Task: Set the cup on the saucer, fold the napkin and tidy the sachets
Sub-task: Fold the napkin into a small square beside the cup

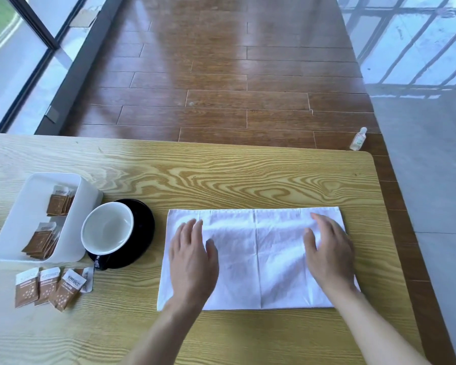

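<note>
A white napkin (258,248) lies flat on the wooden table (221,175) as a wide rectangle. My left hand (192,256) rests palm down on its left part, fingers apart. On the napkin's right part my right hand (329,254) lies flat the same way. Left of the napkin a black cup with a white inside (107,227) stands on a black saucer (142,219). Several brown sachets (49,287) lie loose on the table near the front left. More sachets (59,201) stand in a white tray (16,219).
The table's far edge and rounded right corner border a wooden floor. A small clear bottle (358,139) lies on the floor beyond the far right corner. A window frame runs along the left.
</note>
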